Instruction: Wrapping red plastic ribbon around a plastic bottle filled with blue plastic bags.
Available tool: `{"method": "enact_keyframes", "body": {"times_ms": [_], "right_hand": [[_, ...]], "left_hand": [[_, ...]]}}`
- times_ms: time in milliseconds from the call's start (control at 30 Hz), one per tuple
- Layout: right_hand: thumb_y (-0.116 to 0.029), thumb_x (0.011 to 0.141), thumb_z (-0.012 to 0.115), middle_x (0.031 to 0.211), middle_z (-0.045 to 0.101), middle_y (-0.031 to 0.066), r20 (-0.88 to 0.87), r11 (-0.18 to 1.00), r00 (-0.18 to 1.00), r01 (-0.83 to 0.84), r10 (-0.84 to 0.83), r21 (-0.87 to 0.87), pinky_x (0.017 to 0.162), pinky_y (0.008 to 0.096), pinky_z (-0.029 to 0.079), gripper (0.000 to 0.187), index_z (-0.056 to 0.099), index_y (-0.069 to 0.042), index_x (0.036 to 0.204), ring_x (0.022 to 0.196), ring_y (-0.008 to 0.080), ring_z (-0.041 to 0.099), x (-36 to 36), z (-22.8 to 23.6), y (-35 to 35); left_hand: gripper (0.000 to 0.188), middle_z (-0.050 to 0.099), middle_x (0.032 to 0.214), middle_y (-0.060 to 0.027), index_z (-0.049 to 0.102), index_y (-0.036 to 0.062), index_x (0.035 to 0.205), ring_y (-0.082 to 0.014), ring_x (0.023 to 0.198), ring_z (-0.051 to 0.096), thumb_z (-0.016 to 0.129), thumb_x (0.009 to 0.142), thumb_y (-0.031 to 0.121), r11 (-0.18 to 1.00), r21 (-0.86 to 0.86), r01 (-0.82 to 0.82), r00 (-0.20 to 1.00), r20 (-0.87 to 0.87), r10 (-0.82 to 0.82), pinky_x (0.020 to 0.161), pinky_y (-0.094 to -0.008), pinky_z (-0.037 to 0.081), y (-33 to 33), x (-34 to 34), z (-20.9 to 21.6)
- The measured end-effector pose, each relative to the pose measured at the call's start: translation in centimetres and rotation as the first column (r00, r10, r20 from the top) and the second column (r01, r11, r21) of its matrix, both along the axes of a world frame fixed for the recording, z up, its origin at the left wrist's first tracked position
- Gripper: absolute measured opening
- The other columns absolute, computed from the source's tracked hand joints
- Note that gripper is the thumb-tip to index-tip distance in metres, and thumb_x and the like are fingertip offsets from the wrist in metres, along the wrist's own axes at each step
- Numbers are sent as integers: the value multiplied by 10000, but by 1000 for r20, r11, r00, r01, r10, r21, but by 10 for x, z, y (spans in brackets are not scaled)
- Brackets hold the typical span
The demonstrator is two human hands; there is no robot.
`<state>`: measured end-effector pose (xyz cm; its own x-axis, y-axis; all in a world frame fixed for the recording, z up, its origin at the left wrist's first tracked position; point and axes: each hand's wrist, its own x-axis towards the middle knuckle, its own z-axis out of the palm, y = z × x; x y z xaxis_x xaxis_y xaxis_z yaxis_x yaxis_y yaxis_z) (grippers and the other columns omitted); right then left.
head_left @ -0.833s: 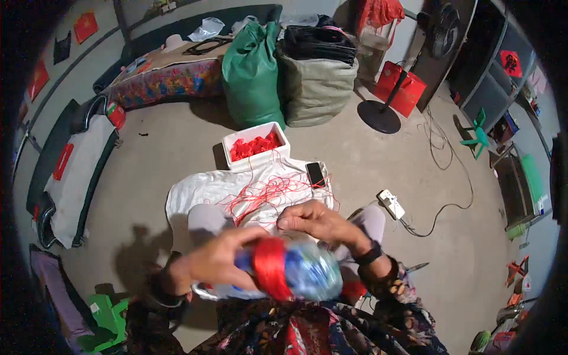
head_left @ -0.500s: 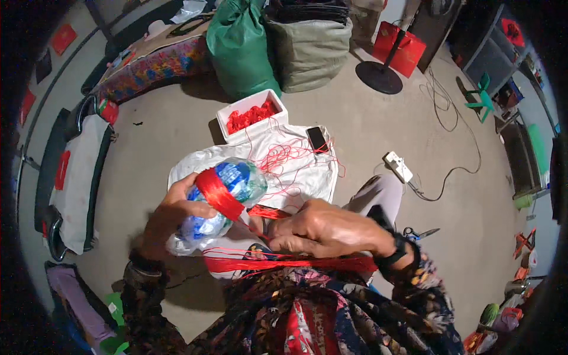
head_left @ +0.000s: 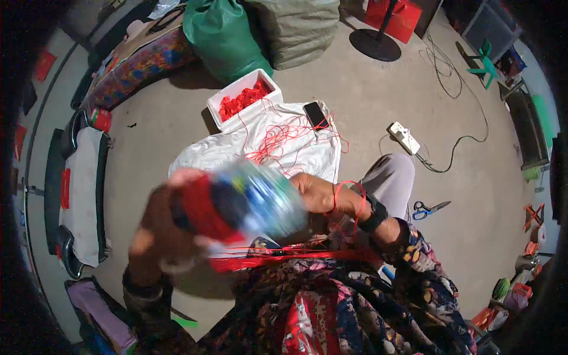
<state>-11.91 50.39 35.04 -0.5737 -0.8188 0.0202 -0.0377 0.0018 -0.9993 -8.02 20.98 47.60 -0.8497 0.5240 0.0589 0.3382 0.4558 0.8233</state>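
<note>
My left hand point(head_left: 158, 220) is closed around a plastic-wrapped bundle point(head_left: 260, 200) with blue and green parts, smeared by motion. A broad band of red cord point(head_left: 204, 208) is wound about the bundle near my fingers. At the bundle's right end is my right hand point(head_left: 316, 194), its fingers mostly hidden behind the plastic. A thin loop of red cord hangs round my right wrist, beside a black wristband point(head_left: 374, 215). Across my lap lies a hank of red strands point(head_left: 296, 254).
Ahead, a white cloth point(head_left: 204, 151) carries loose red cord and a black phone point(head_left: 316, 116). A white foam box point(head_left: 216, 115) holds red material. Scissors point(head_left: 431, 209) and a white power strip point(head_left: 404, 138) lie on the floor to the right. Large sacks point(head_left: 228, 41) stand at the back.
The bundle has swung toward the right and blurred, turning in my left hand. My right hand has moved up and right, and a cord loop now shows at its wrist.
</note>
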Motion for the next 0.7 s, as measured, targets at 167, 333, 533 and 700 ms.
{"method": "enact_keyframes", "body": {"times_ms": [167, 333, 533, 700], "right_hand": [[-273, 995, 551, 794, 678, 34, -56, 998, 996, 65, -65, -4, 730, 287, 488, 267, 692, -46, 987, 790, 104, 610, -10, 36, 27], [-313, 1000, 495, 811, 677, 151, -408, 980, 901, 190, -148, 65, 633, 400, 512, 278, 676, -104, 969, 713, 316, 665, -3, 29, 32], [-288, 985, 500, 778, 632, 148, -556, 948, 805, 307, -210, 88, 607, 449, 486, 202, 647, -151, 1004, 682, 366, 615, 19, 12, 34], [-222, 1002, 483, 895, 620, 175, -596, 935, 800, 155, 71, 319, 668, 427, 486, 248, 615, -13, 980, 787, 372, 610, 25, 61, 21]], "left_hand": [[643, 588, 1187, -137, 501, 53, 1271, -273, 1038, 612, 766, 762, 344, 947, 180, -265, 951, 209, 226, 937, -409, 484, 0, -17, 14], [689, 617, 1192, -120, 537, 23, 1288, -239, 1084, 594, 745, 676, 262, 876, 414, -246, 936, 336, 104, 1002, -381, 432, -11, -28, -8], [800, 633, 1178, -102, 512, 7, 1322, -225, 1080, 601, 759, 578, 166, 868, 306, -391, 835, 515, 195, 996, -361, 437, 20, -73, 24], [801, 637, 1115, -124, 531, -38, 1238, -221, 1041, 599, 859, 530, 143, 926, 17, -378, 875, 334, 351, 947, -336, 454, 12, -85, 0]]}}
